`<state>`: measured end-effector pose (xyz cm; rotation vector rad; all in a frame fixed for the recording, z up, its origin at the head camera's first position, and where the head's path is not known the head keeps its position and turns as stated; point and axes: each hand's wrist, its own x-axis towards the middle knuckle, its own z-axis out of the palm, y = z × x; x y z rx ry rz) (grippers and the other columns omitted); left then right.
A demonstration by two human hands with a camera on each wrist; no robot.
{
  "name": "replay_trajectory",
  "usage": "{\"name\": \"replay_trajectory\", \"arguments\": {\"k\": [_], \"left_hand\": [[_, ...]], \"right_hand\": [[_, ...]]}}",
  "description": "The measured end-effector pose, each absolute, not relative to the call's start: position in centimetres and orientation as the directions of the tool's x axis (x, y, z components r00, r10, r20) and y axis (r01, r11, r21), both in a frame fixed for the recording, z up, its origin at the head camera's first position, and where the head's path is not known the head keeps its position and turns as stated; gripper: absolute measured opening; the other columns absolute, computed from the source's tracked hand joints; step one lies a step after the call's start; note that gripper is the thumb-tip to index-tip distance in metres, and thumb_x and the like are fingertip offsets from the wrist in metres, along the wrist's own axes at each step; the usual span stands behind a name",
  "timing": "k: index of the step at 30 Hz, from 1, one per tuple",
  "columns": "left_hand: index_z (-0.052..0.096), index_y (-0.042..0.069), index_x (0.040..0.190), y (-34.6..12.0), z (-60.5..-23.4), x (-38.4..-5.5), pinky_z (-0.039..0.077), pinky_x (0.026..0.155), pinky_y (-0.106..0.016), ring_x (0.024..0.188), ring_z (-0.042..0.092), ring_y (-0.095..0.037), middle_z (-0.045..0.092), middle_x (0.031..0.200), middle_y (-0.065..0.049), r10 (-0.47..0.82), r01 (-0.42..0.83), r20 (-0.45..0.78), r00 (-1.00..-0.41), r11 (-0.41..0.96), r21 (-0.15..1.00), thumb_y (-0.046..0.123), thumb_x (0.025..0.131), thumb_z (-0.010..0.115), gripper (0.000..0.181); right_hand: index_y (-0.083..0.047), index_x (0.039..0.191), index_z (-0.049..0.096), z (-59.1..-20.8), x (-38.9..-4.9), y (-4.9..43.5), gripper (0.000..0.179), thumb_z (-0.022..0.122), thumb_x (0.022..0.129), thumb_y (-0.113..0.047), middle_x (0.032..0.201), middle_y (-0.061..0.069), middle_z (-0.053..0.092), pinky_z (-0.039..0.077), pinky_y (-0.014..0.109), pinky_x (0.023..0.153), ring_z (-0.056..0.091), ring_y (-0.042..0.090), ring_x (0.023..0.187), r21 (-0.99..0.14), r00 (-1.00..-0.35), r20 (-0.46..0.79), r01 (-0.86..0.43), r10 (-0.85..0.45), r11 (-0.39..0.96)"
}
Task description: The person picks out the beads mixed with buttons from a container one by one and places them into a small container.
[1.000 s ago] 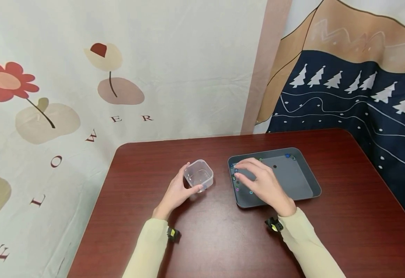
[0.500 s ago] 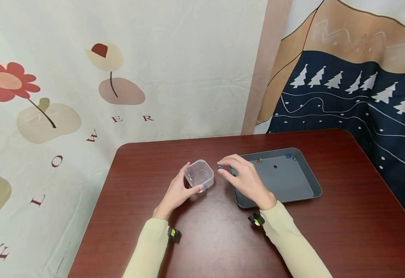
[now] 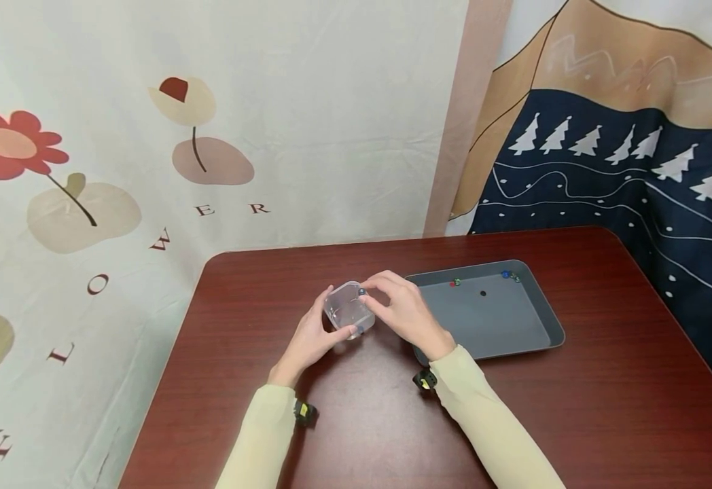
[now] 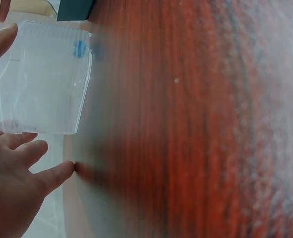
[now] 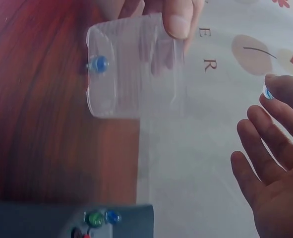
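My left hand (image 3: 313,334) grips a small clear plastic box (image 3: 348,310) with an open top, held tilted, thumb on the near side and fingers at the far side. Above the box's right rim, my right hand (image 3: 401,311) pinches a small blue marble (image 3: 362,292) between thumb and fingertip. In the right wrist view, that marble (image 5: 268,92) shows bluish-white at the fingertips, the other fingers spread loosely. Another blue marble (image 5: 100,64) shows low inside the box; it appears blue through the wall in the left wrist view.
A grey tray (image 3: 518,312) stands on the brown table (image 3: 356,435) to the right. Small green and red pieces (image 3: 456,282), blue ones (image 3: 507,275) and a dark one (image 3: 483,293) lie in it. Printed cloth (image 3: 331,136) hangs behind.
My right hand has moved left from over the tray's left side to the box's rim, carrying a blue marble. The left hand with the box has stayed in place.
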<state>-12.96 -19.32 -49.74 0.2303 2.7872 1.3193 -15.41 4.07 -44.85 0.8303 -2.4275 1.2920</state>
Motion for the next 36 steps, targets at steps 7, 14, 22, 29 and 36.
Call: {"name": "replay_trajectory", "arguments": {"k": [7, 14, 22, 29, 36], "left_hand": [[0.027, 0.009, 0.163, -19.4, -49.8, -13.0, 0.041, 0.11, -0.055, 0.133, 0.053, -0.033, 0.047, 0.155, -0.018, 0.162, 0.114, 0.014, -0.987, 0.627, 0.771, 0.043, 0.086, 0.084, 0.102], [0.027, 0.008, 0.163, -19.4, -49.8, -13.0, 0.04, 0.111, -0.056, 0.136, 0.051, -0.034, 0.044, 0.158, -0.018, 0.163, 0.111, 0.009, -0.987, 0.632, 0.767, 0.042, 0.085, 0.084, 0.102], [0.026, 0.01, 0.164, -19.3, -49.8, -13.0, 0.039, 0.113, -0.055, 0.138, 0.049, -0.035, 0.042, 0.159, -0.018, 0.16, 0.105, 0.002, -0.987, 0.641, 0.761, 0.04, 0.085, 0.085, 0.103], [0.026, 0.01, 0.164, -19.3, -49.7, -13.0, 0.039, 0.113, -0.055, 0.138, 0.049, -0.034, 0.043, 0.159, -0.018, 0.16, 0.106, 0.003, -0.987, 0.638, 0.762, 0.04, 0.085, 0.084, 0.102], [0.028, 0.008, 0.163, -19.3, -49.7, -13.0, 0.037, 0.114, -0.055, 0.139, 0.048, -0.034, 0.042, 0.161, -0.014, 0.162, 0.12, 0.019, -0.987, 0.64, 0.759, 0.038, 0.085, 0.084, 0.101]], "right_hand": [[-0.01, 0.113, 0.077, -45.2, -15.7, 2.7, 0.019, 0.077, 0.096, -0.021, 0.112, 0.0, 0.071, 0.055, 0.033, 0.077, 0.067, 0.02, 0.09, -0.659, -0.785, 0.482, -0.617, -0.388, 0.43], [-0.009, 0.112, 0.077, -45.8, -16.2, 1.6, 0.02, 0.076, 0.096, -0.021, 0.112, 0.001, 0.07, 0.055, 0.035, 0.086, 0.066, 0.018, 0.101, -0.613, -0.795, 0.43, -0.605, -0.428, 0.508], [-0.014, 0.111, 0.077, -46.9, -16.5, 0.8, 0.018, 0.076, 0.097, -0.024, 0.111, 0.0, 0.07, 0.055, 0.035, 0.088, 0.065, 0.018, 0.102, -0.524, -0.796, 0.394, -0.606, -0.46, 0.598], [-0.013, 0.113, 0.077, -47.3, -16.7, 0.7, 0.02, 0.075, 0.097, -0.024, 0.114, 0.002, 0.07, 0.055, 0.035, 0.09, 0.064, 0.019, 0.104, -0.5, -0.799, 0.386, -0.602, -0.462, 0.623], [-0.01, 0.116, 0.077, -46.8, -16.3, 1.3, 0.023, 0.075, 0.098, -0.025, 0.116, 0.002, 0.07, 0.054, 0.036, 0.09, 0.065, 0.02, 0.106, -0.52, -0.795, 0.405, -0.607, -0.452, 0.601]]}}
